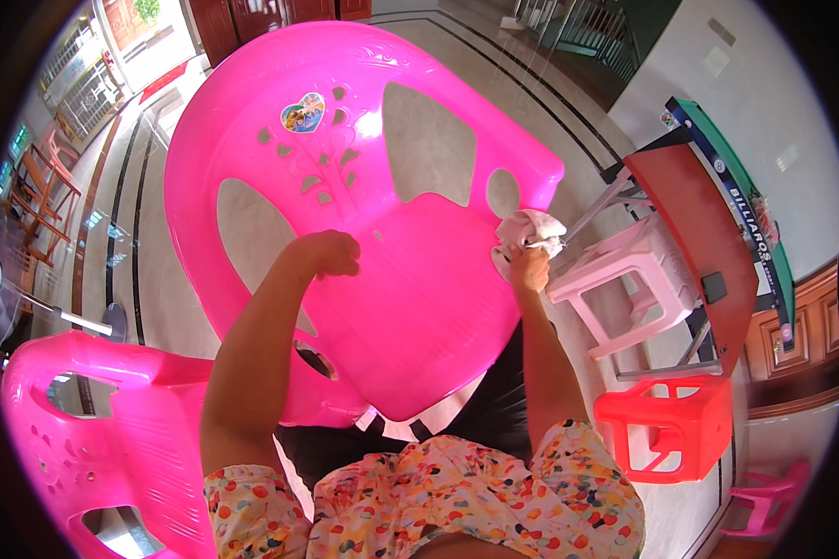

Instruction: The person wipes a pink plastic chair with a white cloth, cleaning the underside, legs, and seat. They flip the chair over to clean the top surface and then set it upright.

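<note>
A bright pink plastic armchair (419, 279) stands right before me, its backrest away from me, with cut-out openings and a heart-shaped sticker (303, 113) on it. My left hand (332, 253) is over the left rear part of the seat, fingers curled, with nothing seen in it. At the seat's right side, near the armrest, my right hand (529, 268) grips a crumpled whitish cloth (531, 230). Whether the cloth touches the chair cannot be told for certain.
Another pink plastic chair (161, 447) stands close at the lower left. To the right are a pale pink stool (636, 279), a red stool (713, 426), a reddish-brown folding table (699, 244) and a billiards table (734, 182). A fan's base (115, 323) is at the left.
</note>
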`<state>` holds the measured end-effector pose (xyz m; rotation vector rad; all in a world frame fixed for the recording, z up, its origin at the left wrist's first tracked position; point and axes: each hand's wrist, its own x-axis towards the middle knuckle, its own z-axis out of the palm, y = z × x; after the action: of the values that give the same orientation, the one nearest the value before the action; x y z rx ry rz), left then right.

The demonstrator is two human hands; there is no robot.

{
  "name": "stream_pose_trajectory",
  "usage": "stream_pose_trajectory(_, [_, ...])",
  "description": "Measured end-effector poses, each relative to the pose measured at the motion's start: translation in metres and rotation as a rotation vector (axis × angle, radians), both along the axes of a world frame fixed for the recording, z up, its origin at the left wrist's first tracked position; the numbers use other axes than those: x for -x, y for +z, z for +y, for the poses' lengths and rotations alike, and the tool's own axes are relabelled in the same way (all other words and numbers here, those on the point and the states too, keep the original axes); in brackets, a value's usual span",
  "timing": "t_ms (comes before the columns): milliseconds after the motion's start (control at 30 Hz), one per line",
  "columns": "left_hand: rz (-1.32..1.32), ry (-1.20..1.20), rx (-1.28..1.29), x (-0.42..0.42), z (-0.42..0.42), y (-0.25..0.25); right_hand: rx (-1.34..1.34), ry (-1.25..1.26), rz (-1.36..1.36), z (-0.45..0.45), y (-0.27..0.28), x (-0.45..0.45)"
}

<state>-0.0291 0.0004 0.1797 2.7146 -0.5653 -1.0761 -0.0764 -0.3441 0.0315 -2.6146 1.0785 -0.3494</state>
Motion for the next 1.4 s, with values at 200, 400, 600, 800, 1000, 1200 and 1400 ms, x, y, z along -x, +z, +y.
stream_pose_trajectory(200, [0.031,-0.008,-0.041,-0.006,0.001,-0.006,0.197,0.201,0.08,0.032,0.005,0.01])
stream_pose_trajectory(400, [0.015,0.038,0.0,-0.004,0.006,-0.005,0.094,0.596,0.113,0.073,-0.002,0.013])
stream_pose_trajectory(600, [0.057,0.081,-0.019,-0.004,0.009,0.0,-0.331,0.975,0.054,0.117,-0.023,0.019])
stream_pose_trajectory(800, [0.023,0.059,0.011,-0.003,0.006,0.0,-1.198,0.488,-0.407,0.109,-0.003,0.029])
stream_pose_trajectory(1000, [-0.018,-0.015,-0.029,-0.004,0.007,-0.002,-0.847,0.513,-1.301,0.071,0.115,0.008])
stream_pose_trajectory(1200, [-0.054,0.032,0.054,-0.001,0.002,0.002,0.198,0.412,-0.967,-0.001,0.13,-0.066])
stream_pose_trajectory(1400, [-0.032,0.068,0.047,-0.003,0.012,-0.006,0.533,0.449,-0.521,0.056,0.107,-0.076])
